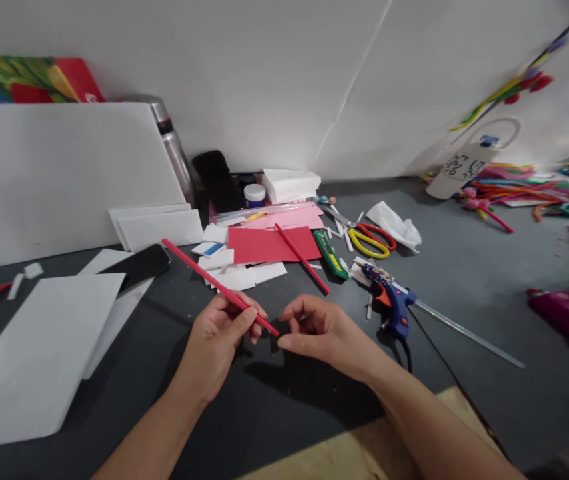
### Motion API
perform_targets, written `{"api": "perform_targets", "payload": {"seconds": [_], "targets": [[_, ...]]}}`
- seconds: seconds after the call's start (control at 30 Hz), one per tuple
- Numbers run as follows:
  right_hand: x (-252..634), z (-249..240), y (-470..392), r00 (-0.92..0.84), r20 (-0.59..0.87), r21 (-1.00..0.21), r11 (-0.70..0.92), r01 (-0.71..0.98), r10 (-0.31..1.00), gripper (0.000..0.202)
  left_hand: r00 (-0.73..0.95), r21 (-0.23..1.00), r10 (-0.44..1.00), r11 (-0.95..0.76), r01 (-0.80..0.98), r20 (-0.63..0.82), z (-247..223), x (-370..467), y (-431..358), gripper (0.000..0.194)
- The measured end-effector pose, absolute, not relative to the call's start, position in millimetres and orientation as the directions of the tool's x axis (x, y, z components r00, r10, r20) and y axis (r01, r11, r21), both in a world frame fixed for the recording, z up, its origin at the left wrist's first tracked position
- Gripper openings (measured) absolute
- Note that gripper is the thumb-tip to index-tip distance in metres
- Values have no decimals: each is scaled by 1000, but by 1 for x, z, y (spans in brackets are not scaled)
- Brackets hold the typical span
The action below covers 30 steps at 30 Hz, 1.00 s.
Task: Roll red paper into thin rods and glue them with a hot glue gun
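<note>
My left hand [222, 333] pinches a thin red paper stick [209, 279] between thumb and fingers. The stick slants from upper left down toward my right hand [319, 330]. That hand is curled beside the stick's lower end, with a gap between thumb and forefinger and nothing visible held. Whether the thumb tip touches the stick's end, I cannot tell. A second red stick [302, 259] lies across a sheet of red paper [259, 245] beyond my hands. To its right are a green box cutter [331, 255] and scissors [370, 241] with red and yellow handles.
A blue glue gun [397, 303] with a long clear glue stick [469, 335] lies at right; a purple tool [567, 317] sits farther right. White boards [44, 353] and a phone [142, 263] lie left. A steel flask [177, 157] and white bottle [457, 170] stand behind.
</note>
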State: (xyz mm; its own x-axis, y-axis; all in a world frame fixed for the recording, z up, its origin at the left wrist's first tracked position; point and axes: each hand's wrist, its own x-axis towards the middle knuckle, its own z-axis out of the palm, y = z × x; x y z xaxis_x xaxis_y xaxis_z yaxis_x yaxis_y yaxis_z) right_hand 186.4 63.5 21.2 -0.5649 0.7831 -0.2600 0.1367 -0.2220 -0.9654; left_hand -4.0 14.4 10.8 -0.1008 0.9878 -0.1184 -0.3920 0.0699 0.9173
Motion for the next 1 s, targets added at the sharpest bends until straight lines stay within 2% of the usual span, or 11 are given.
{"api": "perform_targets", "payload": {"seconds": [0.13, 0.37, 0.5, 0.6, 0.73, 0.9, 1.0], "targets": [[188, 22, 66, -556, -253, -952, -306, -3, 792, 29, -125, 917, 985, 57, -395, -115, 8, -4, 16, 12], [183, 18, 63, -547, -152, -970, -229, -75, 823, 22, -122, 929, 984, 80, -362, -132, 5, -2, 16, 15], [180, 19, 62, -491, -133, -989, -146, 12, 861, 31, -121, 927, 982, 91, -365, -145, 4, -1, 15, 16], [179, 18, 62, -467, -72, -994, -24, 108, 882, 36, -130, 930, 981, 91, -356, -146, 4, -1, 15, 16], [177, 15, 59, -498, 63, -968, 174, 180, 865, 22, -138, 930, 980, 88, -356, -146, 4, 0, 15, 16], [173, 12, 51, -461, 85, -939, 225, 259, 883, 11, -130, 937, 981, 89, -337, -140, 3, 1, 15, 15], [171, 10, 49, -434, 110, -937, 239, 256, 894, 11, -147, 940, 979, 89, -328, -144, 2, 1, 15, 16]]}}
